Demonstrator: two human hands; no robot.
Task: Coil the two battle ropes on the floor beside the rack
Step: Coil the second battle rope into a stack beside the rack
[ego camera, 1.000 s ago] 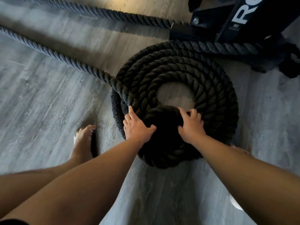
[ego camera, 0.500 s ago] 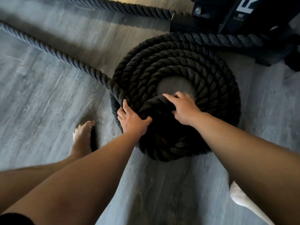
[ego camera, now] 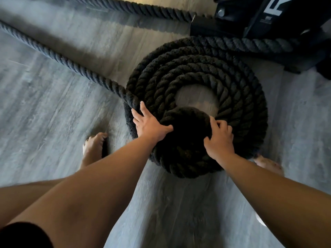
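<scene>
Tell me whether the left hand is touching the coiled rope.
Touching. The head view shows the left hand lying flat on the near-left top of the coiled rope, fingers spread over its outer turns, with no gap visible.

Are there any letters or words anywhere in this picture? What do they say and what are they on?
"R": a big white letter, cut off by the picture's edge, on the black metal rack.
A small white label below it on the rack: too small and blurred to read.
Nothing else has writing.
</scene>
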